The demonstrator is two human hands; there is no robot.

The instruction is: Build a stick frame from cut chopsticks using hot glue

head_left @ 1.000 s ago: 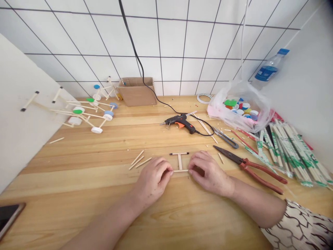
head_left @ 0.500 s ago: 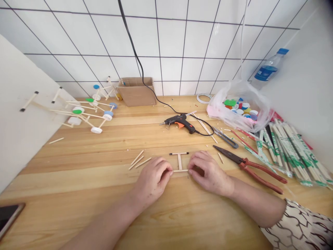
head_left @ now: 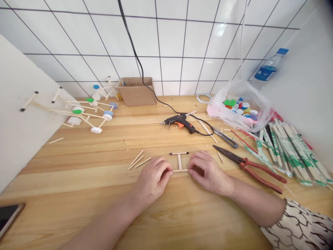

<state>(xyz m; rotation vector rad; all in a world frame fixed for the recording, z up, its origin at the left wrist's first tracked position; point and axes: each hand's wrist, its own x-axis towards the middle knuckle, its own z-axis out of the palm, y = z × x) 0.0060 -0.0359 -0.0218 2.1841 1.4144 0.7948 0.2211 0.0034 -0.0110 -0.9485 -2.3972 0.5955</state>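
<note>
Between my two hands a thin wooden stick (head_left: 180,170) lies crosswise on the table. My left hand (head_left: 153,177) pinches its left end, and my right hand (head_left: 208,173) pinches its right end. A short double stick (head_left: 179,161) runs away from its middle and meets a crossbar with black ends (head_left: 179,153), so the pieces form an I shape. Several cut stick pieces (head_left: 137,159) lie left of my left hand. Pliers with red handles (head_left: 249,166) rest right of my right hand, beside one short loose stick (head_left: 220,158).
A black glue gun (head_left: 180,122) lies behind the sticks, its cord running up the wall. Scissors (head_left: 225,138), a bag of bottle caps (head_left: 239,106) and wrapped chopsticks (head_left: 296,149) are at right. Stick models with cap wheels (head_left: 88,111) and a cardboard box (head_left: 136,92) stand at back left.
</note>
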